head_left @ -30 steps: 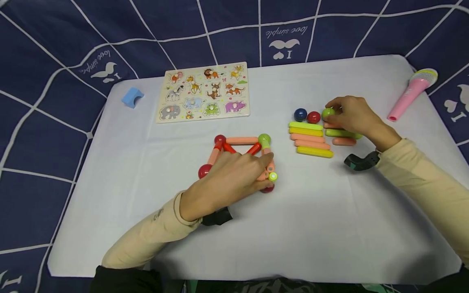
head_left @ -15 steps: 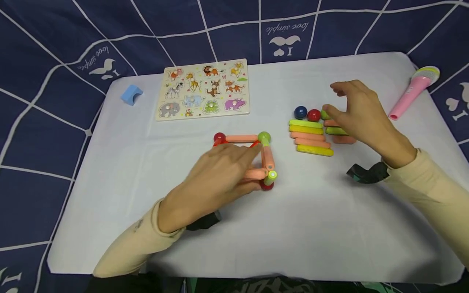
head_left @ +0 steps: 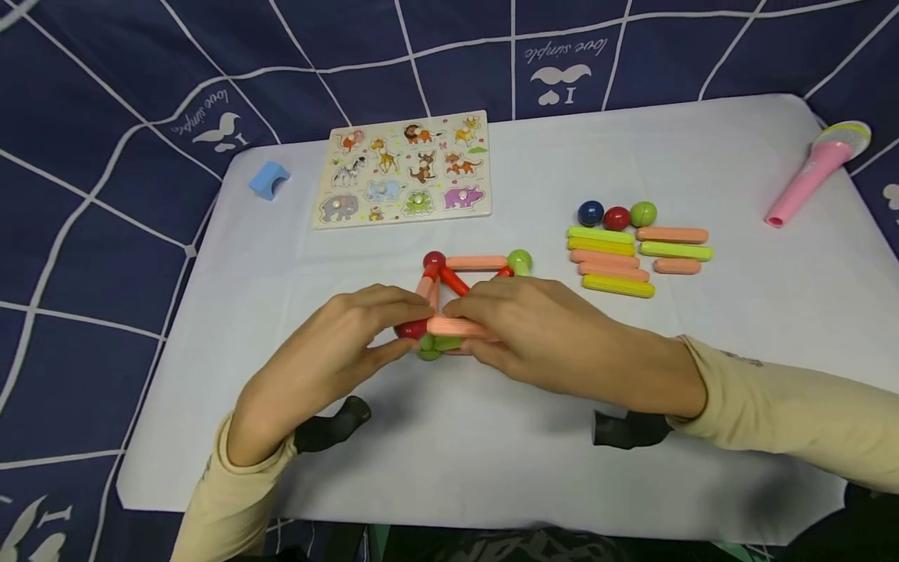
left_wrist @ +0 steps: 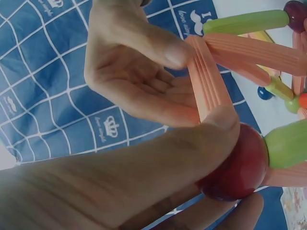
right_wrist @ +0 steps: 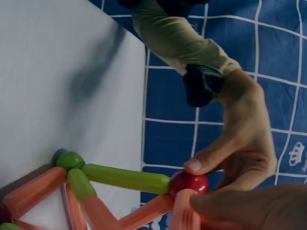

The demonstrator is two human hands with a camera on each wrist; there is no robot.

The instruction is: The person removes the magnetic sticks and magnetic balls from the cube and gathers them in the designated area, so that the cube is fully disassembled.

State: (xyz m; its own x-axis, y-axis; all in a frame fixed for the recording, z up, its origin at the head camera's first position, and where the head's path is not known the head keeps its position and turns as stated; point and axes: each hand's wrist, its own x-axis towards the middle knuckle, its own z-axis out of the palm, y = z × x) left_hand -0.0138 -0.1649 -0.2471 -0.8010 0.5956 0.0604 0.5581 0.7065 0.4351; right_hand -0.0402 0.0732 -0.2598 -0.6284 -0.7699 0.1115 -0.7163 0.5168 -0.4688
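A frame of magnetic rods and balls stands mid-table, with a red ball [head_left: 435,261] and a green ball [head_left: 519,261] at its far corners. My left hand [head_left: 323,359] grips the red ball [left_wrist: 242,165] at the frame's upper left corner between thumb and fingers. From the other side my right hand [head_left: 555,336] pinches an orange rod [head_left: 453,326], whose left end meets that ball. The left thumb also lies over this rod end. Below, a green rod [right_wrist: 127,177] slopes from the held ball to a low green ball [right_wrist: 70,160]. The right hand covers the frame's near right corner.
Blue [head_left: 591,213], red [head_left: 617,218] and green [head_left: 643,213] loose balls sit above several loose rods [head_left: 611,257] on the right. An animal peg puzzle [head_left: 403,172] lies at the back, a blue arch block [head_left: 269,180] at far left, a pink toy microphone [head_left: 808,183] at far right.
My right hand has left the loose green ball and come left to the frame, where it now pinches the orange rod. My left hand has drawn back leftward to the red ball.
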